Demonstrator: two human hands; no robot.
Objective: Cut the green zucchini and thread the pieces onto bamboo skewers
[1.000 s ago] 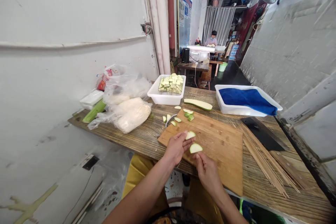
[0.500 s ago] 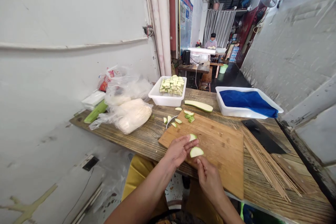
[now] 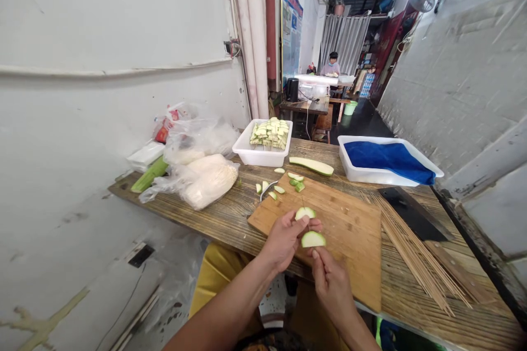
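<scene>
one slice point(image 3: 305, 213) pinched by left hand point(image 3: 286, 238); right hand point(image 3: 331, 285) meets another slice point(image 3: 313, 239), grip unclear.

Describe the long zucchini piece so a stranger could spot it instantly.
Start at the wooden table, then the cutting board on it. Just past its far edge, beside the white tub of slices, lies the zucchini half. It alone is long and uncut.

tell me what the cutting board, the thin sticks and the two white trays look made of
Cutting board: wood or bamboo, matte, visible grain strips.
Thin sticks: likely bamboo, pale tan, bare and straight.
White trays: probably plastic, smooth with a slight sheen, rolled rims.
</scene>
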